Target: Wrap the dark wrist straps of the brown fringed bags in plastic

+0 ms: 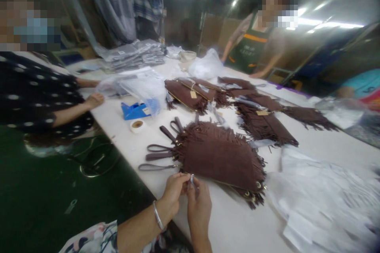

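Observation:
Both my hands meet at the table's near edge, just in front of a stack of dark brown fringed pouches (218, 154). My left hand (175, 189), with a silver bangle on its wrist, pinches with thumb and finger. Against it, my right hand (199, 197) is closed too, and a small pale, shiny bit (192, 178) shows between the fingertips. It is too small to name. Brown wrist straps (158, 157) stick out from the stack's left side, and gold-coloured rings (258, 185) show at its right corner.
More fringed pouches (187, 93), some tagged, lie farther back. A blue tape dispenser (133, 111) and a tape roll (137, 126) sit left. Clear plastic bags (323, 193) cover the right. One co-worker (38, 99) stands left, another in a green apron (247, 49) across the table.

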A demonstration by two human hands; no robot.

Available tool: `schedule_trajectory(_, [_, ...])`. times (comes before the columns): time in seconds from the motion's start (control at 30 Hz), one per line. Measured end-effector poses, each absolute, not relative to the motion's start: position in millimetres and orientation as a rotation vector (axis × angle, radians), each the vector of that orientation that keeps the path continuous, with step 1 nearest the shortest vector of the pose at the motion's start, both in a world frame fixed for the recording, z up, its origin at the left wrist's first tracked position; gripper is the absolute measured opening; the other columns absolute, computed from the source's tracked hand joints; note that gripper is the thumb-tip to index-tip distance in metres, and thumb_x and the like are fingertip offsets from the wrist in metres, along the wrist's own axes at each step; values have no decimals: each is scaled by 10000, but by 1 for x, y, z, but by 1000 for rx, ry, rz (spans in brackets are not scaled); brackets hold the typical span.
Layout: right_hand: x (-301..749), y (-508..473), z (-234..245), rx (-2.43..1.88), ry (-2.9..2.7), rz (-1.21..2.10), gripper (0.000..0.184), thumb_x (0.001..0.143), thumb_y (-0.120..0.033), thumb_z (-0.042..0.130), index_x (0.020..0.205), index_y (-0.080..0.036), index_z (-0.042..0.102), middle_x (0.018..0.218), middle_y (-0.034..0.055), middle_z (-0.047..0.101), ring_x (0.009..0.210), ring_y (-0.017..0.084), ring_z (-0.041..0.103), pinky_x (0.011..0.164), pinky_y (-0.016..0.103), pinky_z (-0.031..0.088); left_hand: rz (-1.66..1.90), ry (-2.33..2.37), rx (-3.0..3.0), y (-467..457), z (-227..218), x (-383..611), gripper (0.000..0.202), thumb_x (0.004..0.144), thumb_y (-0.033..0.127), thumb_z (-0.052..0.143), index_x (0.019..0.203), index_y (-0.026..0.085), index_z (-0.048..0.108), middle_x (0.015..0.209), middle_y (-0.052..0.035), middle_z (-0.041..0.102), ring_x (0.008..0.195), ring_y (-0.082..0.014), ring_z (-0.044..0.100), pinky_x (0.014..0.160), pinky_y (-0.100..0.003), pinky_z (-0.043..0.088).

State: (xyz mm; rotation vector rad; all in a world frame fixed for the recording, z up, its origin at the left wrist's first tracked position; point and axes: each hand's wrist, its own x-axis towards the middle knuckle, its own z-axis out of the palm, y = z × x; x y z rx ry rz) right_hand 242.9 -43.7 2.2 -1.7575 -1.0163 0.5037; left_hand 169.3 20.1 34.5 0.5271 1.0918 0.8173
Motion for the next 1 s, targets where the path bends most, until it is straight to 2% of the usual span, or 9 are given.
schedule_trajectory(0.2, [246,-44,-2,-1615,-742,790,378,846,-452,569,1080,-175,677,1045,100,704,902,234,664,790,332,515,786,1099,559,20,32,169,237,633,297,743,723,118,616,645,-38,618,532,-128,559,448,-207,364])
schedule_trajectory(0.43, [246,-45,-4,-1448,-539,976,435,785,-474,646,1074,-152,690,998,99,723,868,236,671,773,325,527,816,1114,511,16,29,171,262,607,296,774,703,119,605,583,-7,578,452,-96,497,410,-196,374])
schedule_trajectory(0.63, [243,-47,-4,-1392,-442,1016,495,757,-489,681,1099,-131,684,969,105,725,851,235,665,762,329,527,755,1102,379,20,23,172,177,619,193,749,662,88,613,537,-10,559,416,-76,469,383,-169,310])
schedule_trajectory(0.77, [242,-48,2,-1311,-369,1065,481,737,-468,720,1078,-129,687,976,99,721,867,227,662,786,327,523,655,1084,311,27,17,170,99,672,146,695,675,85,617,547,-21,573,418,-80,478,393,-175,325])
schedule_trajectory(1.0, [248,-51,5,-1120,-92,1223,480,635,-364,836,1022,-156,641,924,61,702,746,157,660,676,267,548,441,1008,184,38,17,159,40,734,120,623,700,101,615,586,-59,625,467,-142,563,445,-224,414])
